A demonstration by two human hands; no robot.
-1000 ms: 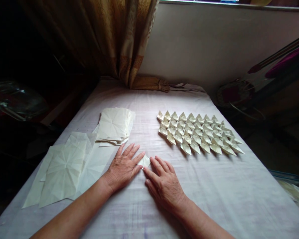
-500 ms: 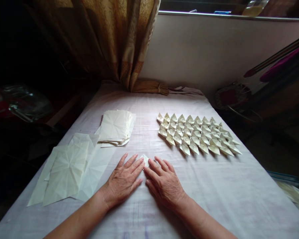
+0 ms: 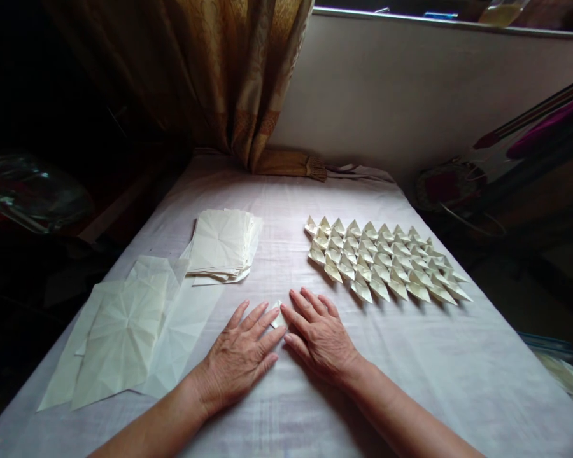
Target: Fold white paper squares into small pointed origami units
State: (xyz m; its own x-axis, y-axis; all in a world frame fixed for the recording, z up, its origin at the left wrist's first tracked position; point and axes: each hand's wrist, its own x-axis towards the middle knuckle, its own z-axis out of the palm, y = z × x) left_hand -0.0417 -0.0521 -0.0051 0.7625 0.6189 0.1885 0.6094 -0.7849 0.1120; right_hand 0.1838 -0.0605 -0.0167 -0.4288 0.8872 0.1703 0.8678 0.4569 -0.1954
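Observation:
A small folded piece of white paper [image 3: 277, 317] lies flat on the cloth-covered table, partly hidden under my fingers. My left hand [image 3: 242, 352] rests palm down with its fingers spread, the tips touching the paper's left and near sides. From the right, my right hand [image 3: 319, 331] lies flat with fingers stretched out, its fingertips at the paper's right edge. Beyond the left hand is a stack of creased paper sheets [image 3: 219, 240]. Folded paper boats [image 3: 384, 261] stand in close rows beyond my right hand.
Loose creased sheets [image 3: 124, 324] overlap on the table's left side. A pale cloth [image 3: 434, 375] covers the table. A gold curtain [image 3: 248, 83] hangs at the far edge, against a light wall [image 3: 386, 95]. Dark clutter flanks both sides.
My left fingers have shifted over the small paper, and my right fingertips have slid up along its right edge. The view has tilted slightly. Stack and boats stay in place.

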